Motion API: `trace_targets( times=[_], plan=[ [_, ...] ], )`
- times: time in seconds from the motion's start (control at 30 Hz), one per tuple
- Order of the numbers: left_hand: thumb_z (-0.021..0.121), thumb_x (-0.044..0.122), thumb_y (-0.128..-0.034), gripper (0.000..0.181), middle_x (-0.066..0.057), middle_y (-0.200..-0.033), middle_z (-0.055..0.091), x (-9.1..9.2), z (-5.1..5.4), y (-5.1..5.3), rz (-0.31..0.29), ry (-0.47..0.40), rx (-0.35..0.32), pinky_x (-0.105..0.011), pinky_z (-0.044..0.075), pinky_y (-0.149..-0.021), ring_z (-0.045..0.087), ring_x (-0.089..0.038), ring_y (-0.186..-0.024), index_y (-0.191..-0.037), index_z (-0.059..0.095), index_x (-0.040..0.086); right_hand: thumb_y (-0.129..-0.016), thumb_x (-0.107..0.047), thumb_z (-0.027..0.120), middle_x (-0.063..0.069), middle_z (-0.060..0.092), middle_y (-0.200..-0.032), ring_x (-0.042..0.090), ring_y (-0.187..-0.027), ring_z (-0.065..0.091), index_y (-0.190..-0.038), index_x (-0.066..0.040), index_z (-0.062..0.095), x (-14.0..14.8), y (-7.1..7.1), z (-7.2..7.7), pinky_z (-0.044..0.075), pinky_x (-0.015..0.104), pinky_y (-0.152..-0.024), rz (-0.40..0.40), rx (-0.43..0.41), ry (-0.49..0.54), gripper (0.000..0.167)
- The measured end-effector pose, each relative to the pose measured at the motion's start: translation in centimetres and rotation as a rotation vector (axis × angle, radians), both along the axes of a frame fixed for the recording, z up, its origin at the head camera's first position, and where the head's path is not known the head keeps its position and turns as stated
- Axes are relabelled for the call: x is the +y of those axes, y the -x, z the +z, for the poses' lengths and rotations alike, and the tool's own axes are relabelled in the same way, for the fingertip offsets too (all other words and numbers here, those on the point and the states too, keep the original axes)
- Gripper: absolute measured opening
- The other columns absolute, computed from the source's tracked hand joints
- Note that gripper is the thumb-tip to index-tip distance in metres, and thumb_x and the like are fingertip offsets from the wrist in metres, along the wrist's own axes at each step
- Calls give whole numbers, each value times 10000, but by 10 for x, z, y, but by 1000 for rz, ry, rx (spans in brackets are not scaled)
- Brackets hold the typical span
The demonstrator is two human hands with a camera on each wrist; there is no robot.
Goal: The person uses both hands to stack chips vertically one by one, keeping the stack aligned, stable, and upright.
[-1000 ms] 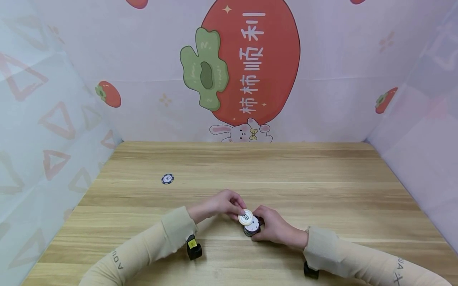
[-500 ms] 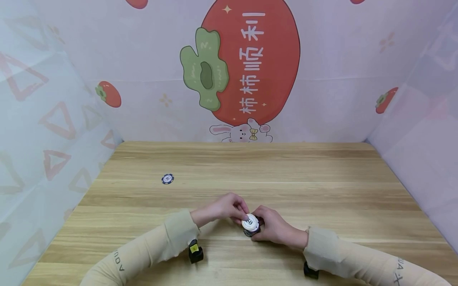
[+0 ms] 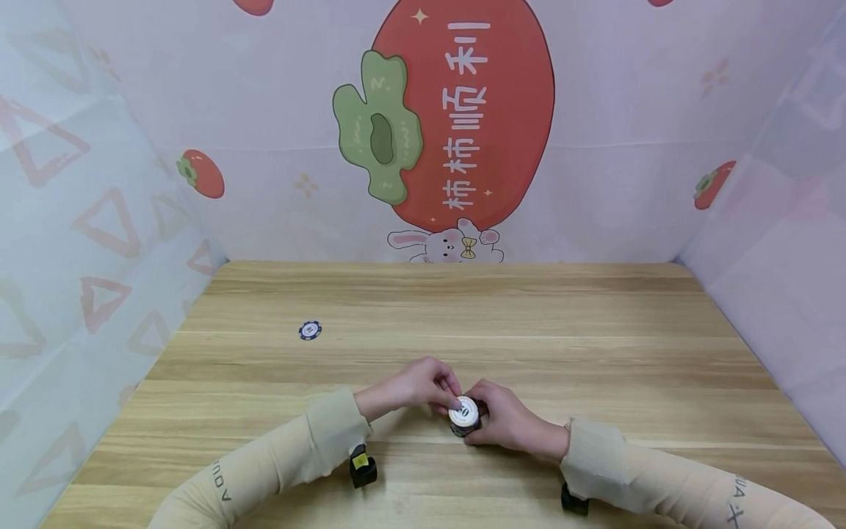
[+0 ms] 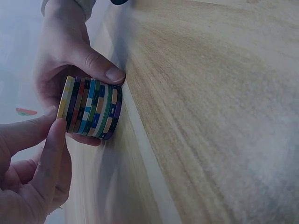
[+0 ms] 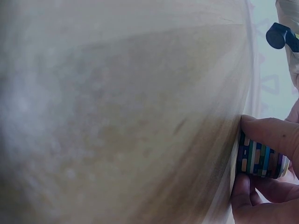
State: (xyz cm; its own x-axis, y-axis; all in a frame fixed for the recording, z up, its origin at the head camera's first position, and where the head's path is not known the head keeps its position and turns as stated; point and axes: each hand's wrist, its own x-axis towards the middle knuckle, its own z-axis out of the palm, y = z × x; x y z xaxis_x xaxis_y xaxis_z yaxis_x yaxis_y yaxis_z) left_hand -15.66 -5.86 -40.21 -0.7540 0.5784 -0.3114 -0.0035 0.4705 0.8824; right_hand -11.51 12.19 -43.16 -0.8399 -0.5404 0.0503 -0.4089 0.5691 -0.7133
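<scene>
A stack of several poker chips [image 4: 96, 109] with multicoloured edges stands on the table, seen from the side in both wrist views. On top lies a white and yellow poker chip [image 3: 464, 413], flush with the stack. My left hand [image 3: 423, 383] pinches that top chip by its edge between thumb and fingertips. From the other side my right hand [image 3: 507, 420] grips the stack, thumb and fingers curled round its lower part and reaching down to the tabletop. In the right wrist view the stack [image 5: 261, 157] is partly covered by the right thumb and fingers.
One dark blue and white poker chip [image 3: 310, 330] lies flat by itself toward the back left of the wooden table [image 3: 562, 308]. Printed cloth walls [image 3: 615, 198] rise at the table's back and both sides.
The left hand has moved right and slightly down with the white and yellow chip. That chip was offset over the stack's edge and now sits on top. The right hand has stayed still.
</scene>
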Motion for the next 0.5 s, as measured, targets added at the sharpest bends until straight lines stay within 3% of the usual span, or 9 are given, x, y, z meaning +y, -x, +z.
trace_targets(
  times=[0.27, 0.5],
  plan=[
    [708, -8, -740, 117, -26, -651, 611, 0, -1, -1, -6, 6, 48, -266, 517, -557, 564, -84, -535, -800, 612, -37, -571, -90, 826, -42, 541, -881, 69, -800, 508, -922, -54, 638, 0, 0, 0, 442, 220, -712, 0, 11, -1, 400],
    [652, 110, -827, 90, -44, -693, 619, -12, 2, 7, -117, 60, 217, -273, 503, -539, 597, -157, -594, -827, 629, 23, -559, -99, 835, -41, 540, -868, 68, -786, 503, -923, -36, 635, -1, 0, 1, 439, 217, -698, -3, 33, -9, 420]
  ],
)
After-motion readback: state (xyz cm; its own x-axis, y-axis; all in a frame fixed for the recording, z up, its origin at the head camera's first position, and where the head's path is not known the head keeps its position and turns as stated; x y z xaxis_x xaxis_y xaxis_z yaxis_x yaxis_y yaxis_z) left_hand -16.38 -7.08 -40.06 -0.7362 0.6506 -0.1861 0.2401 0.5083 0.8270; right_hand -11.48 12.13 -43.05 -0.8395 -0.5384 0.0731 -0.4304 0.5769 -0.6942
